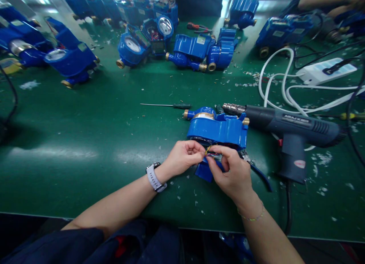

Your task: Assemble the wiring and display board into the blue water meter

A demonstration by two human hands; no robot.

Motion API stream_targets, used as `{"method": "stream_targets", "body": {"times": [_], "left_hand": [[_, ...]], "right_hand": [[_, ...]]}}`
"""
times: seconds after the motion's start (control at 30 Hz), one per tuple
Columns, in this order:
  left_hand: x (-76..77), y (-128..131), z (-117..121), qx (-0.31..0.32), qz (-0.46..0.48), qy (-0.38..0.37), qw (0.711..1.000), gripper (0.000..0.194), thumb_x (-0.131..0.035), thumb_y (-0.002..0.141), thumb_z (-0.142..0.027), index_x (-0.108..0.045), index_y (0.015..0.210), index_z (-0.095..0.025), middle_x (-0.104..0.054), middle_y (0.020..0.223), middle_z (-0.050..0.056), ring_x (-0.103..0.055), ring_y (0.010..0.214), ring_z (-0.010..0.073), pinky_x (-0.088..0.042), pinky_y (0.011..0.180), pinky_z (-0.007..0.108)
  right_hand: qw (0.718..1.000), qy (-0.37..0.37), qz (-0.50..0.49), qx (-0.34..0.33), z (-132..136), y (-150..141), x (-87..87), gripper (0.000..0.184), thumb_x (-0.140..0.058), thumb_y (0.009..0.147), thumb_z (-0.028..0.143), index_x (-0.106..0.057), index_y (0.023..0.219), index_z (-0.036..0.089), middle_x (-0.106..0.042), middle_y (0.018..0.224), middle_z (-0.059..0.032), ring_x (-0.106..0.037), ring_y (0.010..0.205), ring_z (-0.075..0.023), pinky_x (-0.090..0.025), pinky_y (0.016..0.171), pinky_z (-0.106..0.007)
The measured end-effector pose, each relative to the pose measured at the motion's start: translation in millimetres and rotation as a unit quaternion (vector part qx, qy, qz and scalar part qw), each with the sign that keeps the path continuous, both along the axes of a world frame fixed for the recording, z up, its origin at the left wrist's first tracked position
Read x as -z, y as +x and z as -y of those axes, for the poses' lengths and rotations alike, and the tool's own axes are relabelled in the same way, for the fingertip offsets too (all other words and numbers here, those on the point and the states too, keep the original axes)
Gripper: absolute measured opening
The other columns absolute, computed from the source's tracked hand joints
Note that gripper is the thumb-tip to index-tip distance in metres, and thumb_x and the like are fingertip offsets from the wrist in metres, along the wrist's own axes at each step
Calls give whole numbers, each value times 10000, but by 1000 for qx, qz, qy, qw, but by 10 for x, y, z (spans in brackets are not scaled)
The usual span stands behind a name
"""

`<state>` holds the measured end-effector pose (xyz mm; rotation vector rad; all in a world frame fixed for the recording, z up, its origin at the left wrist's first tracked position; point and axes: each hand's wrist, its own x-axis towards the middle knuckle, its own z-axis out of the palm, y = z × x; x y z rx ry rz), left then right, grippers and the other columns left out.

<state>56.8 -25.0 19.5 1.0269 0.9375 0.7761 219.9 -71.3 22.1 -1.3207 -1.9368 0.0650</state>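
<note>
A blue water meter with brass fittings lies on the green table in front of me. My left hand, with a watch on its wrist, pinches thin wires at the meter's near side. My right hand pinches the same small bundle of wires from the other side, fingers closed. A blue lid part lies under both hands.
A dark heat gun lies right of the meter, its nozzle beside it. A thin screwdriver lies behind. Several blue meters stand at the back. White cable, a power strip and scraps lie at right.
</note>
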Motion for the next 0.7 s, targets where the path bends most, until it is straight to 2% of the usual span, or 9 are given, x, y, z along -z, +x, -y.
{"method": "stream_targets", "body": {"times": [0.13,0.33,0.57,0.7], "left_hand": [[4,-5,8,-6,-9,0,1000,136,-683,655,-233,-636,699,-114,-608,599,-28,-521,501,52,-410,511,174],[30,-24,-10,7,-14,12,1000,174,-701,666,-269,-654,727,-112,-626,623,-15,-538,513,57,-428,527,180],[49,-18,18,11,-38,74,996,133,-670,686,-240,-626,726,-121,-595,632,-21,-510,545,61,-404,538,184],[51,9,49,0,-50,97,994,97,-627,703,-215,-604,746,-131,-561,633,-35,-472,540,56,-375,522,177]], "right_hand": [[1000,8,22,11,-7,-13,0,146,-606,880,212,-572,1021,197,-611,682,32,-423,393,-82,-352,434,-239],[999,8,18,31,-12,-68,-15,144,-573,861,181,-557,1004,192,-604,689,35,-436,401,-89,-361,441,-236],[998,21,34,45,-14,-138,-23,153,-554,833,147,-558,979,190,-613,721,20,-482,446,-108,-380,469,-246],[998,-5,16,60,-24,-157,-32,129,-541,798,154,-537,919,198,-599,707,27,-459,421,-103,-358,437,-242]]}}
